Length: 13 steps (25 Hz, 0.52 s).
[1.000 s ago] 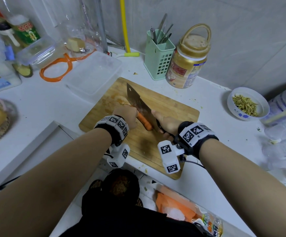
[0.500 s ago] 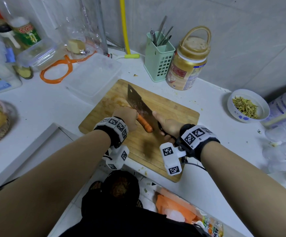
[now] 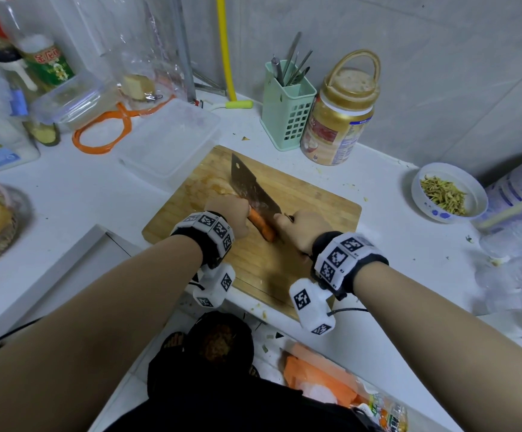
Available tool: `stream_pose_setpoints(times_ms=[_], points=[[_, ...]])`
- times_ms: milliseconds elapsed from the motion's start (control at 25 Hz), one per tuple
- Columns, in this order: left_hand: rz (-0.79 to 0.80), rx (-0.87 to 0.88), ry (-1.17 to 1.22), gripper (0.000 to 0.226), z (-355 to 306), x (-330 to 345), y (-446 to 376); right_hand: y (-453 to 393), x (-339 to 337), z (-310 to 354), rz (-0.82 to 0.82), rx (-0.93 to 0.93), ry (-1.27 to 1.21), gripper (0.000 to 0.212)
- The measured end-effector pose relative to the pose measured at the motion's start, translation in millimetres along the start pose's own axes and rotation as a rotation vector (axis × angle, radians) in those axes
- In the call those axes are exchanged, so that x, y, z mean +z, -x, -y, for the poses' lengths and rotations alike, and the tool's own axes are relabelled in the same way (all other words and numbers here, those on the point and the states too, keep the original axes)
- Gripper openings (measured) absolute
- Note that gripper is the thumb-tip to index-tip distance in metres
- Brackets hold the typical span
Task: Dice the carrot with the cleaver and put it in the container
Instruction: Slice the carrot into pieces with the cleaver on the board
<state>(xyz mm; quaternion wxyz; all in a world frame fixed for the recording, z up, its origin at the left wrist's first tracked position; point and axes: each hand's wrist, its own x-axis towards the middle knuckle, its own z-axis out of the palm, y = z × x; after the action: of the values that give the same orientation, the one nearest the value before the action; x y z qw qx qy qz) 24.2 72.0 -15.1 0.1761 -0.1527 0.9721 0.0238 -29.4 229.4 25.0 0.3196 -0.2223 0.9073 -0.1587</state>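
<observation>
The carrot (image 3: pixel 261 225) lies mid-board on the cutting board (image 3: pixel 312 194), its long axis running from the left hand (image 3: pixel 230 213) toward the board's near edge. That hand curls over its far end. The right hand (image 3: pixel 303 230) grips the cleaver (image 3: pixel 252 187), blade pointing toward the clear container (image 3: pixel 172 141) at the board's far left corner.

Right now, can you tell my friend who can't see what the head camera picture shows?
A person's left hand holds a carrot on a wooden cutting board while the right hand grips a cleaver set against it. A clear plastic container sits just beyond the board's left corner on the white counter.
</observation>
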Motion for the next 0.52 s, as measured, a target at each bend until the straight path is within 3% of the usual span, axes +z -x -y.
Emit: stream_pose_setpoints(times_ms=[160, 520], points=[[-0.009, 0.005, -0.002, 0.027, 0.6, 1.1, 0.4, 2.0, 8.6, 3.6, -0.203, -0.166, 0.307, 0.024], [-0.017, 0.019, 0.041, 0.028, 3.0, 2.5, -2.0, -3.6, 10.9, 12.7, -0.181, -0.147, 0.397, 0.025]])
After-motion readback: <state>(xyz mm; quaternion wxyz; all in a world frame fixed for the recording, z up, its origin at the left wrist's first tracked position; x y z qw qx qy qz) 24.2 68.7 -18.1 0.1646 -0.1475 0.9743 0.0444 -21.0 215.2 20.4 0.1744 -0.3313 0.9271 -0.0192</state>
